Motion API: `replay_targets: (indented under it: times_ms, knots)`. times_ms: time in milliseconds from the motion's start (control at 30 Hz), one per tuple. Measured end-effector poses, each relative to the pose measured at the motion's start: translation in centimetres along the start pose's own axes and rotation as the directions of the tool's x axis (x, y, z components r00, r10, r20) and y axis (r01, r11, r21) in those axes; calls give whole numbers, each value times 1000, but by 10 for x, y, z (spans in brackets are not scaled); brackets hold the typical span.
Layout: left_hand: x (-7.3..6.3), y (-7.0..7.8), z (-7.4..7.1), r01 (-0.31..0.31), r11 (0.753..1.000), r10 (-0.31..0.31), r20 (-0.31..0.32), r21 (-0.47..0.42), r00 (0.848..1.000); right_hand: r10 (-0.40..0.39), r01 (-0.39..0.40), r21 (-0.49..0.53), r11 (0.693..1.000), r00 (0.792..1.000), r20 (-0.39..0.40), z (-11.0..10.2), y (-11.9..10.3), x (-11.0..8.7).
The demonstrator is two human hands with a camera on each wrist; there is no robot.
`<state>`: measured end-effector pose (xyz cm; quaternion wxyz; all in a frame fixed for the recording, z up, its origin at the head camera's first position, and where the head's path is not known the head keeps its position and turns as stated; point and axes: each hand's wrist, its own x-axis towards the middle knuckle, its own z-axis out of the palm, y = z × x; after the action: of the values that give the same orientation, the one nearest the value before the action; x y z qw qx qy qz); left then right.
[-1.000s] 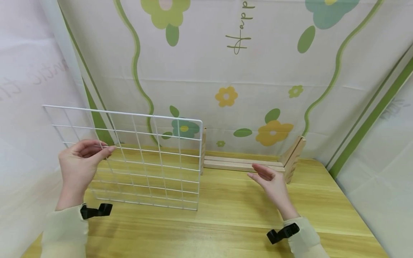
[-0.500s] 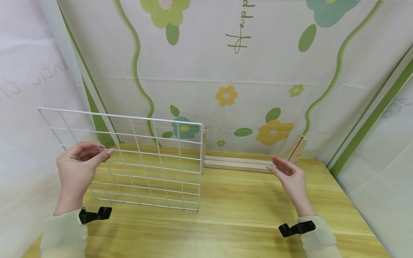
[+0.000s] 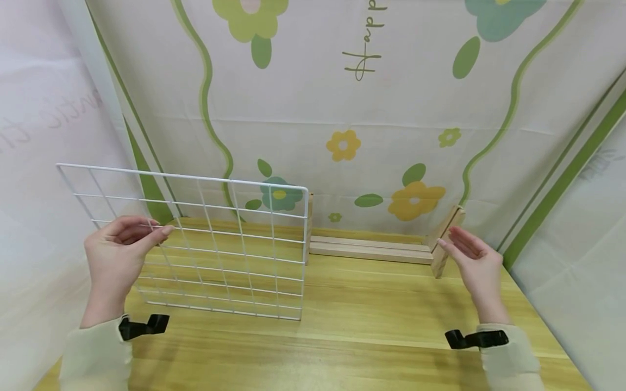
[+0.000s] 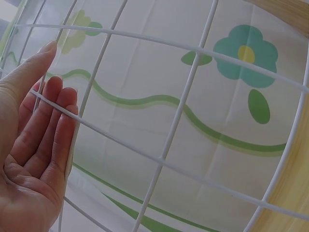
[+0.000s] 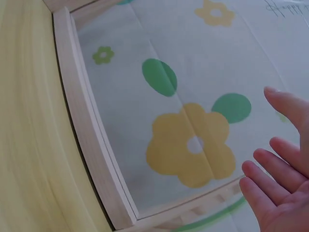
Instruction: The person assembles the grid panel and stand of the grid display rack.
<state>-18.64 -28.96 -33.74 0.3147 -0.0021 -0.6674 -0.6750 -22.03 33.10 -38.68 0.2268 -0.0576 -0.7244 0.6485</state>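
My left hand (image 3: 117, 243) pinches a wire grid (image 4: 161, 161). My loosely spread right hand (image 3: 475, 262) is beside a wooden frame (image 3: 371, 252) near the tabletop's (image 3: 362, 309) back edge.

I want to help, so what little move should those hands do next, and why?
I'd maybe have the left hand move the wire grid a bit right, toward the wooden stand. That hand holds the grid, which is mostly left of the stand, and the right hand near the stand's right end holds nothing.
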Motion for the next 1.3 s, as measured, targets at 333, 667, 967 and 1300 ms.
replay_targets:
  times_ms: [333, 667, 967, 1300]
  knots:
    - [0, -1, -3, 3, 999, -3, 6, 48, 1000, 105, -113, -119, 986, 992, -68, -29, -1, 26]
    - [-1, 0, -3, -6, 999, 5, 26, 53, 1000, 117, -68, -277, 959, 979, 167, -39, 8, 59]
    - [1, -1, -3, -5, 999, 3, 37, 52, 999, 201, -114, -298, 948, 938, 281, -36, 20, 87]
    - [1, 0, 0, -33, 998, 31, 49, 45, 998, 216, -127, -284, 950, 926, 309, -31, 25, 93]
